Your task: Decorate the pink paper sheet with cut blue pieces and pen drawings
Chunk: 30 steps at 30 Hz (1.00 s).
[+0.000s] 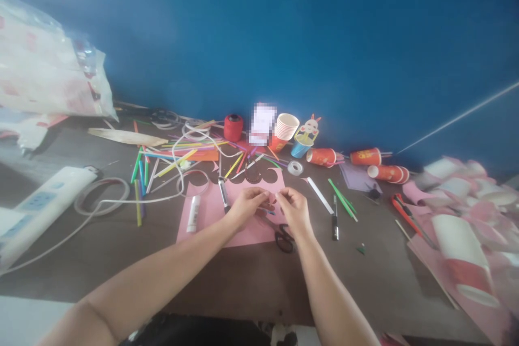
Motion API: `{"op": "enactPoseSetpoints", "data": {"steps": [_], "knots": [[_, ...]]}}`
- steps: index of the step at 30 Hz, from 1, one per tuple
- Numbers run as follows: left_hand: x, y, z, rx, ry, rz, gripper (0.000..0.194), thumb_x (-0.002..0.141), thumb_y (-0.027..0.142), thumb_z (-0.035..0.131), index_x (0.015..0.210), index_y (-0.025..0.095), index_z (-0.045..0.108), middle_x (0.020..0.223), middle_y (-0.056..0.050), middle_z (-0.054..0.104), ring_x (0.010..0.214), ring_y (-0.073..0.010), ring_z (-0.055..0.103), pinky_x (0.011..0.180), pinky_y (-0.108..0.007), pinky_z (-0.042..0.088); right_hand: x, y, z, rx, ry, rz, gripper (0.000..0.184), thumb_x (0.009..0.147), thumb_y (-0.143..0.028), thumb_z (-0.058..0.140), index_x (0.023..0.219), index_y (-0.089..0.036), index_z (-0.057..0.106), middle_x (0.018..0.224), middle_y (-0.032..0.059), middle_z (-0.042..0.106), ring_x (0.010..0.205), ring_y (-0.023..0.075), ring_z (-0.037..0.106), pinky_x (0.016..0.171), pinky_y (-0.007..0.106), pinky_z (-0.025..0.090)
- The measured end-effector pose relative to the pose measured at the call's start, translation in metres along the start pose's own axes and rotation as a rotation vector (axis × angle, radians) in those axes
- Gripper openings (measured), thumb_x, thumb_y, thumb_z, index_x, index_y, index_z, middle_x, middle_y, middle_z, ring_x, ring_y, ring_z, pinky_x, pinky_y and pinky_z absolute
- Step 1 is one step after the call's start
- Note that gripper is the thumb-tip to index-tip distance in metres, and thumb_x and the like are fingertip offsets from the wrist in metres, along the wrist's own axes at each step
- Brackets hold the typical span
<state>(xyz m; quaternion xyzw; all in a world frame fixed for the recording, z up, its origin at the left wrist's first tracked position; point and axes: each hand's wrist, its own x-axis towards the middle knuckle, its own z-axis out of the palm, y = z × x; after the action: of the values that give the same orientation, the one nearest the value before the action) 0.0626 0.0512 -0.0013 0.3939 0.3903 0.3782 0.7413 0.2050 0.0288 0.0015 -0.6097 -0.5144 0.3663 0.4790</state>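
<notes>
My left hand (246, 204) and my right hand (292, 206) meet over a pink paper sheet (211, 211) lying on the dark table (227, 275). Both pinch a small pink paper piece (271, 198) between their fingertips, fingers closed. Black-handled scissors (283, 236) lie on the sheet just below my right hand. A white glue stick (193, 213) rests on the sheet's left part. A craft knife (223, 194) lies beside my left hand.
Coloured straws (162, 159), a red thread spool (233, 127), stacked paper cups (285, 131), tape roll (295, 167) and toppled red cups (365, 157) crowd the back. A power strip (44, 203) lies left; a red cutter (403, 211), pens (334, 219) and pink cups (462, 248) right.
</notes>
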Motion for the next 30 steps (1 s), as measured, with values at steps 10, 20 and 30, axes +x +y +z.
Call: {"op": "enactPoseSetpoints", "data": {"steps": [10, 20, 30], "knots": [[0.0031, -0.0026, -0.0016, 0.073, 0.036, 0.029, 0.029, 0.063, 0.037, 0.072, 0.073, 0.012, 0.061, 0.059, 0.001, 0.056, 0.054, -0.0091, 0.053, 0.049, -0.02, 0.046, -0.001, -0.0007, 0.0025, 0.016, -0.018, 0.008, 0.021, 0.074, -0.036, 0.059, 0.065, -0.017, 0.058, 0.047, -0.0055, 0.048, 0.043, 0.0083, 0.039, 0.045, 0.021, 0.032], [0.0032, -0.0021, -0.0012, 0.111, 0.038, 0.055, 0.027, 0.063, 0.036, 0.072, 0.072, 0.012, 0.061, 0.059, -0.001, 0.058, 0.053, -0.0097, 0.054, 0.047, -0.019, 0.045, -0.0009, -0.0006, 0.0011, -0.032, -0.018, -0.027, 0.021, 0.074, -0.036, 0.058, 0.065, -0.016, 0.059, 0.05, -0.003, 0.052, 0.045, 0.0095, 0.042, 0.044, 0.021, 0.032], [0.0021, -0.001, -0.0007, 0.132, 0.031, 0.064, 0.014, 0.068, 0.026, 0.063, 0.068, 0.013, 0.058, 0.059, 0.0, 0.057, 0.052, -0.0092, 0.053, 0.047, -0.019, 0.044, -0.0026, -0.0059, 0.0005, 0.006, -0.036, -0.013, 0.022, 0.076, -0.034, 0.056, 0.063, -0.017, 0.055, 0.049, -0.0045, 0.047, 0.045, 0.0083, 0.039, 0.045, 0.021, 0.032]]}}
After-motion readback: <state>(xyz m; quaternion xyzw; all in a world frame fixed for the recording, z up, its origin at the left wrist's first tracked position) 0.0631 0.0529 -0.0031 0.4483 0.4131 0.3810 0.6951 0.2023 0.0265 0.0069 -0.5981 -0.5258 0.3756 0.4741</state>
